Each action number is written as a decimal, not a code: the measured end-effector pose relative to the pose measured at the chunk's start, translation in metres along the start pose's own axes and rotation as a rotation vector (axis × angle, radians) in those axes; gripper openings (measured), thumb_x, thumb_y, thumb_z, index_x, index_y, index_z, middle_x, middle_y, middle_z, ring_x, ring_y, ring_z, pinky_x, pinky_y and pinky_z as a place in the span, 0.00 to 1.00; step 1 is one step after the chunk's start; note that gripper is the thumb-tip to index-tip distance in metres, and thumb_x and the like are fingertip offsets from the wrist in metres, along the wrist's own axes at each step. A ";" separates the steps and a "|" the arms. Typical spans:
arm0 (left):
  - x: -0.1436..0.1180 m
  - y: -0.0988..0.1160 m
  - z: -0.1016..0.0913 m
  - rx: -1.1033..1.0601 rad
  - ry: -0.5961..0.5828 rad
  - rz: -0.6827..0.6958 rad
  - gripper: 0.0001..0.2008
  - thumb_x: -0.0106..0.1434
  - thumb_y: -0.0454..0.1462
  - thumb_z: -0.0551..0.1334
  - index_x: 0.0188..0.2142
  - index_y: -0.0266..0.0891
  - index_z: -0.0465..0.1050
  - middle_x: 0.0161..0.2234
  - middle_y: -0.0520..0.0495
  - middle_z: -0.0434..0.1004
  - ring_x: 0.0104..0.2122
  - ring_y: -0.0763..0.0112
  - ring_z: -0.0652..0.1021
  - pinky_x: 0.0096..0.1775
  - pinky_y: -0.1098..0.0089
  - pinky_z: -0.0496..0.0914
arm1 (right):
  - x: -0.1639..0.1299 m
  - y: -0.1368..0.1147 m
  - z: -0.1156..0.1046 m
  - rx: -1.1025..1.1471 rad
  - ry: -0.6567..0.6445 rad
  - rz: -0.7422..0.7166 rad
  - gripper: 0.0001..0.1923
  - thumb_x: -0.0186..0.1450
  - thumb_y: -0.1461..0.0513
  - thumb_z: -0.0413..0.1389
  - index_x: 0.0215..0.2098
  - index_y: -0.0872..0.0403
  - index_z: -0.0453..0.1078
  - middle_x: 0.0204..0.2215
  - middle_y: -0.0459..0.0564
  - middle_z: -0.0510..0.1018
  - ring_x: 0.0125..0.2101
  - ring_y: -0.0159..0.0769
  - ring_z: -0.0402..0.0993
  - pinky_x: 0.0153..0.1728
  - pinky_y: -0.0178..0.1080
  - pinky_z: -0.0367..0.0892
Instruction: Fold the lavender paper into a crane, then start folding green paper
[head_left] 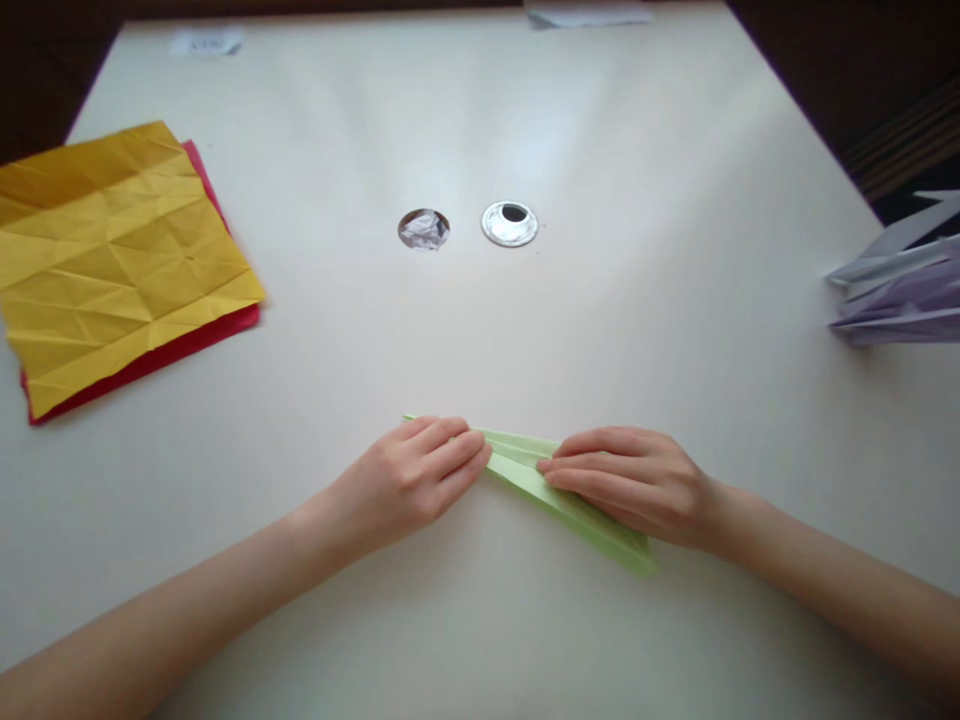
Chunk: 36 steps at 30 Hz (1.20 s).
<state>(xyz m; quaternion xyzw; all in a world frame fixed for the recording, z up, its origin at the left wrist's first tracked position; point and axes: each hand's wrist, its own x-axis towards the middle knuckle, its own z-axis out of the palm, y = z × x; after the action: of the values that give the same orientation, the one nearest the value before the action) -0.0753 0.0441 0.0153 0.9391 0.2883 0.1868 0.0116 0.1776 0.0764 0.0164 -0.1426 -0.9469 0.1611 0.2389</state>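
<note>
A folded light green paper (525,475) lies on the white table, long and narrow, slanting from upper left to lower right. Over its left end, my left hand (420,470) has its fingers together, with a small green tip showing beyond them. My right hand (637,480) rests on the paper's wider right part, fingers close together and pressing on it. Both thumbs are hidden, and so is part of the paper under my palms.
Creased yellow paper (120,255) lies over red paper (202,345) at the left. Folded white (900,250) and purple paper (907,305) pieces stand at the right edge. Two round table holes, one with a metal ring (497,232), sit beyond my hands.
</note>
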 end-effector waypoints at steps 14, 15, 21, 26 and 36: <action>0.000 -0.001 0.000 0.031 0.030 0.038 0.09 0.60 0.28 0.55 0.41 0.30 0.68 0.36 0.44 0.76 0.38 0.68 0.74 0.37 0.68 0.70 | -0.009 -0.007 0.006 0.006 0.079 0.130 0.12 0.60 0.72 0.51 0.42 0.56 0.65 0.29 0.48 0.75 0.36 0.32 0.72 0.36 0.33 0.71; 0.000 -0.001 0.000 0.030 0.027 0.038 0.09 0.60 0.28 0.56 0.41 0.30 0.68 0.36 0.45 0.75 0.38 0.68 0.74 0.37 0.68 0.70 | -0.009 -0.007 0.006 0.001 0.081 0.121 0.13 0.60 0.72 0.51 0.42 0.57 0.65 0.29 0.48 0.76 0.36 0.32 0.72 0.36 0.33 0.71; 0.000 -0.001 0.002 0.063 -0.016 0.050 0.08 0.61 0.29 0.55 0.40 0.31 0.67 0.36 0.45 0.74 0.38 0.68 0.73 0.38 0.68 0.69 | -0.010 -0.005 0.004 -0.051 0.007 0.047 0.12 0.60 0.71 0.51 0.43 0.58 0.64 0.30 0.49 0.77 0.40 0.35 0.71 0.38 0.36 0.71; 0.005 -0.004 0.005 0.079 -0.089 0.055 0.10 0.62 0.30 0.54 0.44 0.36 0.65 0.34 0.49 0.71 0.36 0.71 0.71 0.38 0.69 0.67 | -0.012 -0.002 0.000 0.031 -0.032 0.062 0.14 0.60 0.71 0.49 0.45 0.57 0.64 0.32 0.49 0.77 0.43 0.35 0.69 0.40 0.36 0.69; 0.015 -0.013 0.005 -0.012 -0.135 0.089 0.08 0.62 0.33 0.54 0.42 0.39 0.65 0.32 0.49 0.68 0.35 0.71 0.70 0.36 0.70 0.66 | 0.030 0.012 -0.027 0.423 -0.385 0.642 0.09 0.63 0.62 0.48 0.37 0.53 0.69 0.28 0.46 0.75 0.27 0.27 0.69 0.26 0.30 0.62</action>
<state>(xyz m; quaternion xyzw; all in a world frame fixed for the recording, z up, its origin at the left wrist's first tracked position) -0.0690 0.0630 0.0135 0.9614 0.2435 0.1252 0.0282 0.1682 0.1046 0.0467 -0.3453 -0.8279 0.4417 0.0193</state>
